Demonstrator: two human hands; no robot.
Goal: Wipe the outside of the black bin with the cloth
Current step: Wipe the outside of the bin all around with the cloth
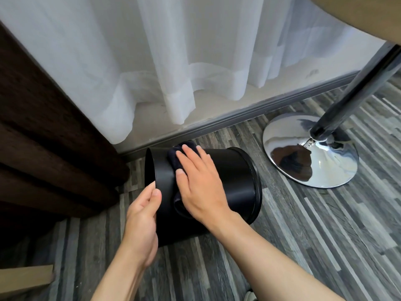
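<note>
The black bin [234,181] lies on its side on the grey striped floor, its open mouth facing left. My left hand [142,220] grips the rim at the mouth, thumb on the outer wall. My right hand [197,183] lies flat on the bin's upper side, fingers spread, pressing a dark cloth [173,158] against the wall. The cloth shows beyond my fingertips and below my palm; the rest is hidden under the hand.
A chrome table base [312,153] with its pole [355,92] stands right of the bin. A white sheer curtain [173,61] and a grey window sill [238,115] run behind. A dark brown curtain [43,137] hangs at the left. A cardboard piece [26,276] lies bottom left.
</note>
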